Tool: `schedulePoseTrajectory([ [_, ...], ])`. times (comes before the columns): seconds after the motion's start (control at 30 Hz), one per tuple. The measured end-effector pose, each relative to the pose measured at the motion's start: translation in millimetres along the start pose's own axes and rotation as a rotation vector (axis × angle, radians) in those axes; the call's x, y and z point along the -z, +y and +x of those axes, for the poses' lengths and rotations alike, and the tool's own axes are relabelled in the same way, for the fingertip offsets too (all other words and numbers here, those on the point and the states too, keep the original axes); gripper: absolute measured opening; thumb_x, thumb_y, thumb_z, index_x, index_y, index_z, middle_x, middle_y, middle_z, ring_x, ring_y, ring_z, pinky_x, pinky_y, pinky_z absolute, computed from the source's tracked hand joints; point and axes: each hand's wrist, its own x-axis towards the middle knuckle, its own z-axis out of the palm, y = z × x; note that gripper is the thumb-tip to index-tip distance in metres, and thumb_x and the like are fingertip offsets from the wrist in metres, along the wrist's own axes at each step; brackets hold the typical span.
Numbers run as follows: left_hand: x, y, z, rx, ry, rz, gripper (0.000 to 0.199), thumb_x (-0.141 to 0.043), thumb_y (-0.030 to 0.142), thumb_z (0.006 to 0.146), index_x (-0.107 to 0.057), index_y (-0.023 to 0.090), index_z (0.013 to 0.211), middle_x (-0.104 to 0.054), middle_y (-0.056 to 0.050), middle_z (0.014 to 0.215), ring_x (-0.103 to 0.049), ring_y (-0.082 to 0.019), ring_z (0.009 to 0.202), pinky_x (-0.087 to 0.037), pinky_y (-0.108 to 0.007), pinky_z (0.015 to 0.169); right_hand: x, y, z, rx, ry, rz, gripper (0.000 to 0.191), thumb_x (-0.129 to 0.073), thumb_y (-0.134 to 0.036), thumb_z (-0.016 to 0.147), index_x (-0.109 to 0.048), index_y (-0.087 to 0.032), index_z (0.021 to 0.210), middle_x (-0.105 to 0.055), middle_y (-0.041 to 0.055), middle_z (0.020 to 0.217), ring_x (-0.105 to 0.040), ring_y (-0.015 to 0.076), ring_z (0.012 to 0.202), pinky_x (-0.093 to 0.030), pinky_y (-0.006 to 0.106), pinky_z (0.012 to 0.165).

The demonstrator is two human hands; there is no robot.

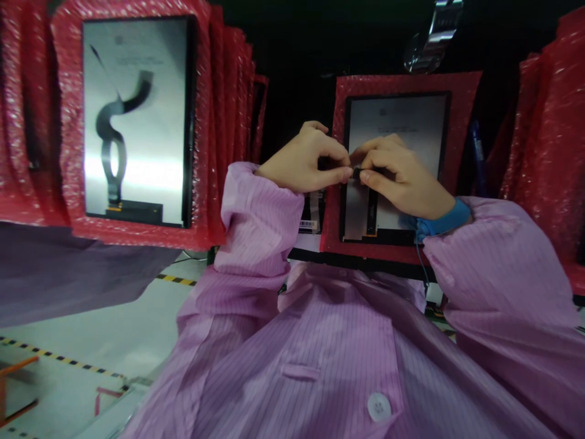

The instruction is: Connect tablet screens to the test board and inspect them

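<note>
Both of my hands meet above a silver-backed display panel, which lies on a red bubble-wrap sheet. Thumb and forefinger of my left hand pinch the left side of a small black connector. My right hand, with a blue band at the wrist, pinches its right side. A black flex cable runs from near the connector down to the panel's lower edge.
Another display panel with a curled black cable rests on stacked red bubble-wrap at the left. More red bubble-wrap stands at the right. A blue pen and a metal object lie beyond my right hand.
</note>
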Motion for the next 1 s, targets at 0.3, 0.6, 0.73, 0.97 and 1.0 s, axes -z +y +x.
schedulePoseTrajectory([
  [0.3, -1.0, 0, 0, 0.009, 0.041, 0.005, 0.023, -0.057, 0.044, 0.084, -0.068, 0.025, 0.075, -0.071, -0.001, 0.081, -0.064, -0.02, 0.082, -0.025, -0.056, 0.117, 1, 0, 0, -0.006, -0.018, -0.011, 0.024, -0.05, -0.04, 0.094, -0.059, -0.024, 0.079, -0.067, 0.0057, 0.11, -0.057, 0.0275, 0.107, -0.04, 0.054, 0.103],
  [0.6, -1.4, 4, 1, 0.045, 0.069, -0.022, 0.016, -0.06, 0.041, 0.08, -0.067, 0.027, 0.074, -0.071, -0.001, 0.081, -0.064, -0.021, 0.085, -0.029, -0.055, 0.116, -1, 1, 0, -0.001, 0.003, -0.036, 0.023, -0.052, -0.039, 0.094, -0.058, -0.023, 0.079, -0.065, 0.0051, 0.108, -0.056, 0.0265, 0.105, -0.041, 0.054, 0.102],
  [0.73, -4.7, 7, 3, 0.074, 0.081, -0.046, 0.013, -0.062, 0.039, 0.076, -0.065, 0.027, 0.072, -0.069, 0.0, 0.077, -0.063, -0.022, 0.084, -0.037, -0.055, 0.108, -2, 2, 0, -0.006, -0.003, -0.046, 0.025, -0.052, -0.042, 0.095, -0.058, -0.024, 0.078, -0.066, 0.0049, 0.108, -0.056, 0.0263, 0.106, -0.042, 0.052, 0.102],
  [0.97, -10.8, 3, 5, 0.045, 0.126, 0.098, 0.013, -0.063, 0.035, 0.077, -0.061, 0.023, 0.073, -0.063, 0.002, 0.074, -0.059, -0.018, 0.083, -0.026, -0.055, 0.115, -5, 4, 0, 0.075, 0.042, -0.059, 0.021, -0.054, -0.038, 0.093, -0.058, -0.021, 0.082, -0.065, 0.0061, 0.103, -0.058, 0.0246, 0.1, -0.042, 0.049, 0.098],
  [1.0, -9.2, 3, 3, 0.038, 0.172, 0.106, 0.015, -0.064, 0.037, 0.079, -0.063, 0.023, 0.077, -0.065, 0.002, 0.079, -0.059, -0.018, 0.088, -0.028, -0.054, 0.114, -4, 3, -1, 0.075, 0.053, -0.053, 0.021, -0.054, -0.039, 0.093, -0.059, -0.021, 0.086, -0.065, 0.0061, 0.102, -0.058, 0.024, 0.099, -0.043, 0.048, 0.097],
])
